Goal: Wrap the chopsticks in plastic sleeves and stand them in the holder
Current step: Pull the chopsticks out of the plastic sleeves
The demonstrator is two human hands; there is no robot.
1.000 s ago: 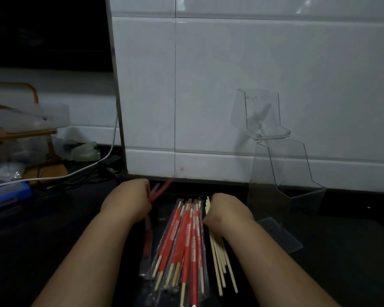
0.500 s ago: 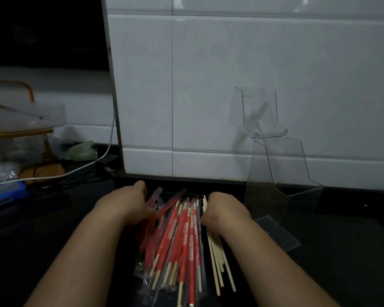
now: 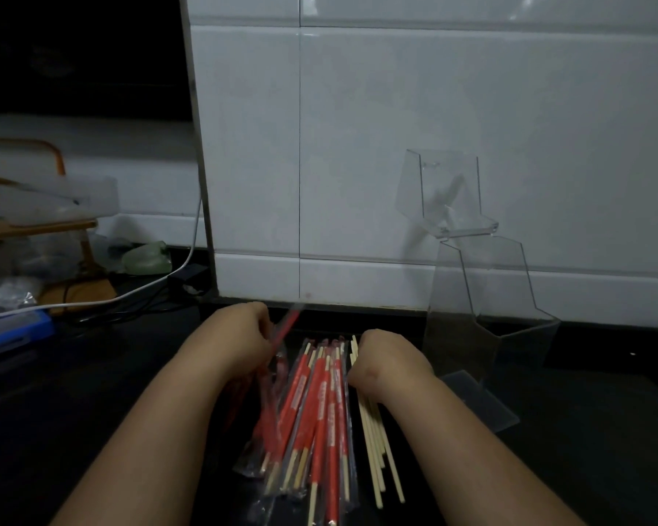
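A pile of wrapped chopsticks (image 3: 316, 411) in red-printed plastic sleeves lies on the dark counter between my forearms. Several bare wooden chopsticks (image 3: 377, 449) lie just right of the pile. My left hand (image 3: 240, 339) grips a red-printed sleeve (image 3: 285, 328) whose end sticks up and away past my fingers, blurred. My right hand (image 3: 388, 358) is curled over the far ends of the bare chopsticks; what its fingers hold is hidden. A clear acrylic holder (image 3: 483, 317) stands against the tiled wall to the right, with nothing visible inside.
A white tiled wall (image 3: 396, 146) rises right behind the pile. A clear plastic plate (image 3: 479, 400) lies at the holder's foot. At the left are a white cable (image 3: 92, 301), a blue box (image 3: 12, 332) and a cluttered wooden rack (image 3: 35, 225).
My left hand has lifted the red sleeve again, its end now pointing up toward the wall, after dipping to the pile half a second ago. My right hand has hardly moved.
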